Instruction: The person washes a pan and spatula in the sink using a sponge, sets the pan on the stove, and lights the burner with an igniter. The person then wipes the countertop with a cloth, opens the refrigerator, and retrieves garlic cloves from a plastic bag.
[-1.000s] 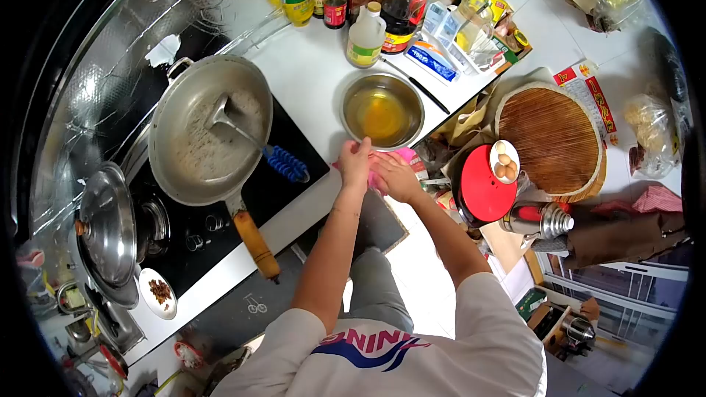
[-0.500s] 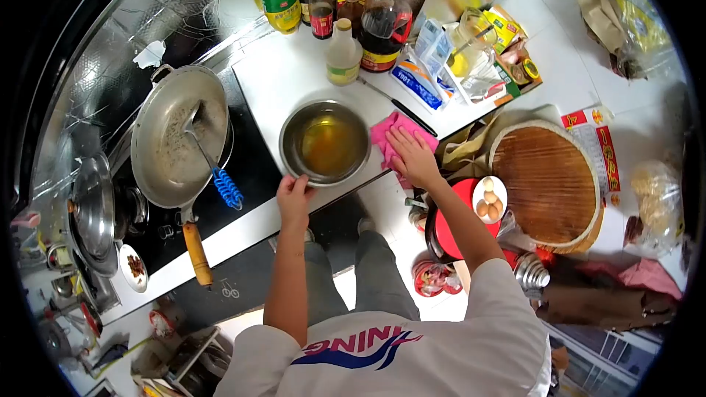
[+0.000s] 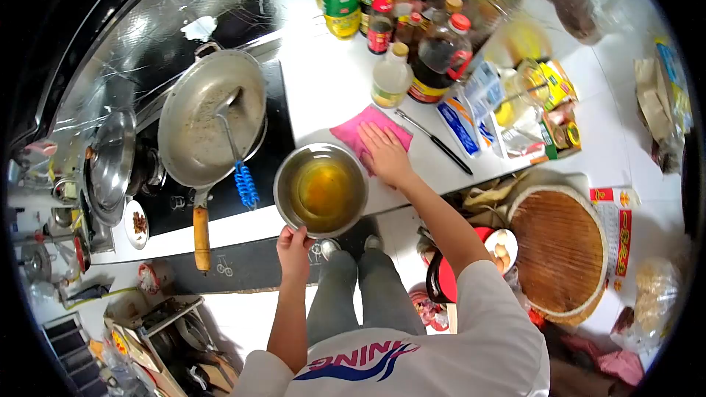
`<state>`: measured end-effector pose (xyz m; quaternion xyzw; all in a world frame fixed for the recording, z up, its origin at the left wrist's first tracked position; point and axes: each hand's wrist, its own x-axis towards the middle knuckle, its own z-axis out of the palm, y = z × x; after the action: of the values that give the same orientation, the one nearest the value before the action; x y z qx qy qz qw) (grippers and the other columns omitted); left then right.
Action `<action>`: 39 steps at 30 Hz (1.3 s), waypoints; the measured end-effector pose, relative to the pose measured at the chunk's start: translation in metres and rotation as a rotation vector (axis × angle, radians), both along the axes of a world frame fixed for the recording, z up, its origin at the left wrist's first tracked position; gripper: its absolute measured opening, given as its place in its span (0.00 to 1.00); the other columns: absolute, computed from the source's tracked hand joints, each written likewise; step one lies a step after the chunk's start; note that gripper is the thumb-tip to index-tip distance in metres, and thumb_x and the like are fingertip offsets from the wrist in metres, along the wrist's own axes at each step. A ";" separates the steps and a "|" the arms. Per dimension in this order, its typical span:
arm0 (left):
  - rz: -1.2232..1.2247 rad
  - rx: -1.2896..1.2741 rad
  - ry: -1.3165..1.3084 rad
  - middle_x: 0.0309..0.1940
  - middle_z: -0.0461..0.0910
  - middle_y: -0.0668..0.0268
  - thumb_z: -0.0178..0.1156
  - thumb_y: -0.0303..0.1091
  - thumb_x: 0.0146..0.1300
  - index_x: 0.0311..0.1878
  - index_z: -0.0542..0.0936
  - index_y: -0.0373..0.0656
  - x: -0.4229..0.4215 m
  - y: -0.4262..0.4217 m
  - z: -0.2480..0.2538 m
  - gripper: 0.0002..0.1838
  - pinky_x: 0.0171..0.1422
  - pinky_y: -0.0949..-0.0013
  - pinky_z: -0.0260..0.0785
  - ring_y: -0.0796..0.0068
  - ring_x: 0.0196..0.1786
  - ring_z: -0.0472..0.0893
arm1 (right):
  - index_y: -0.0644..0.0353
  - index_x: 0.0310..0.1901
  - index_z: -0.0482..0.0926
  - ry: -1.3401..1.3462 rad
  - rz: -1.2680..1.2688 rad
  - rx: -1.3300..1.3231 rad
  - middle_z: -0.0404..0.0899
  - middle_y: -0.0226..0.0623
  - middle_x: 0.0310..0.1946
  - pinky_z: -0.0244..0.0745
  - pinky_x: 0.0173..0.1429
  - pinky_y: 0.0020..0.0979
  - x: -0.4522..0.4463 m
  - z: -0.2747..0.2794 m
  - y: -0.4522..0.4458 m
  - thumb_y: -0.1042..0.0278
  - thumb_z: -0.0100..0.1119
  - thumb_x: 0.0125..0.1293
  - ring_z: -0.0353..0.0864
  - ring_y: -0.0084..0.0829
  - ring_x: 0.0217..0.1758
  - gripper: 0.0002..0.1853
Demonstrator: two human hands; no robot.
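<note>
With its fingers pinched on the near rim, my left hand [image 3: 294, 241] holds a steel bowl [image 3: 285, 209] at the counter's front edge. Yellowish liquid shows inside the bowl. To the right and a little farther back, my right hand [image 3: 384, 151] lies flat with fingers spread on a pink cloth [image 3: 353, 131], pressing it against the white counter [image 3: 316, 114]. Just beyond the cloth stands a bottle of pale liquid [image 3: 391, 77]. A black-handled tool [image 3: 445, 151] lies to the right of the cloth.
On the left, a wok [image 3: 180, 140] on the black stove holds a ladle [image 3: 227, 121] with a blue handle. Sauce bottles [image 3: 441, 59] crowd the back. At the right are a round wooden board [image 3: 555, 250] and a small dish of eggs [image 3: 501, 239]. A lidded pot [image 3: 112, 158] stands far left.
My right hand has gone from the near counter edge to farther back, spreading the pink cloth flat. My left hand has taken hold of the bowl's rim, and the bowl is now nearer the front edge.
</note>
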<state>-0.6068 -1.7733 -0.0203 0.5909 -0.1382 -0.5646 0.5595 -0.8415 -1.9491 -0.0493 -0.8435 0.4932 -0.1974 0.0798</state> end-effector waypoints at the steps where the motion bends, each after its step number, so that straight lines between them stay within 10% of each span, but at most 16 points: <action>1: 0.017 -0.010 -0.012 0.30 0.75 0.70 0.53 0.24 0.61 0.29 0.70 0.44 0.002 0.001 0.002 0.05 0.42 0.72 0.73 0.79 0.34 0.76 | 0.56 0.65 0.60 -0.012 0.017 -0.010 0.60 0.36 0.65 0.45 0.71 0.38 0.009 -0.006 -0.018 0.60 0.49 0.61 0.55 0.31 0.70 0.29; 11: 0.067 0.046 0.032 0.36 0.78 0.68 0.52 0.22 0.62 0.34 0.74 0.42 0.012 0.020 -0.002 0.03 0.45 0.71 0.72 0.79 0.39 0.77 | 0.59 0.59 0.67 -0.266 -0.049 -0.085 0.67 0.45 0.59 0.57 0.66 0.38 0.092 -0.054 -0.186 0.67 0.43 0.66 0.64 0.39 0.64 0.20; 13: 0.067 0.040 0.028 0.36 0.78 0.69 0.53 0.23 0.61 0.35 0.75 0.43 0.014 0.021 -0.003 0.03 0.46 0.71 0.72 0.79 0.39 0.77 | 0.65 0.54 0.69 -0.454 -0.177 0.394 0.71 0.49 0.53 0.62 0.62 0.37 0.109 -0.018 -0.209 0.66 0.45 0.64 0.68 0.42 0.60 0.18; 15: 0.036 0.130 -0.060 0.35 0.78 0.68 0.51 0.22 0.61 0.34 0.73 0.43 0.016 0.020 0.001 0.05 0.45 0.68 0.73 0.77 0.39 0.78 | 0.67 0.51 0.71 -0.825 -0.185 0.001 0.74 0.52 0.47 0.66 0.56 0.36 0.127 -0.018 -0.231 0.66 0.45 0.64 0.70 0.46 0.55 0.17; 19: 0.048 0.141 -0.030 0.33 0.77 0.73 0.55 0.23 0.60 0.36 0.76 0.44 0.017 0.020 -0.005 0.04 0.42 0.77 0.68 0.84 0.35 0.75 | 0.61 0.52 0.72 -0.758 -0.081 -0.061 0.73 0.45 0.50 0.62 0.61 0.39 0.153 -0.029 -0.278 0.63 0.47 0.64 0.69 0.42 0.58 0.17; 22: 0.070 0.141 -0.024 0.31 0.76 0.74 0.54 0.22 0.60 0.37 0.75 0.43 0.015 0.019 -0.006 0.04 0.39 0.79 0.65 0.87 0.33 0.73 | 0.45 0.55 0.73 -0.118 -0.055 -0.120 0.67 0.27 0.59 0.47 0.68 0.51 0.165 -0.043 -0.283 0.60 0.49 0.61 0.60 0.31 0.66 0.19; 33: 0.028 0.141 -0.022 0.39 0.79 0.65 0.51 0.19 0.59 0.38 0.75 0.41 0.024 0.023 0.001 0.08 0.46 0.71 0.72 0.76 0.40 0.78 | 0.51 0.49 0.75 -0.429 0.418 0.195 0.72 0.39 0.50 0.55 0.62 0.43 0.084 -0.032 -0.136 0.77 0.49 0.51 0.66 0.39 0.57 0.22; 39: -0.001 0.102 -0.054 0.38 0.78 0.67 0.52 0.18 0.58 0.38 0.75 0.41 0.022 0.027 -0.001 0.08 0.47 0.69 0.72 0.76 0.41 0.78 | 0.55 0.50 0.73 -0.328 -0.101 -0.171 0.72 0.39 0.48 0.57 0.59 0.41 0.119 -0.004 -0.209 0.76 0.47 0.56 0.67 0.39 0.54 0.18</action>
<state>-0.5846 -1.7464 -0.0209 0.6336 -0.1247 -0.5549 0.5245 -0.7229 -2.1580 -0.0531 -0.7779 0.4965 -0.3773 0.0770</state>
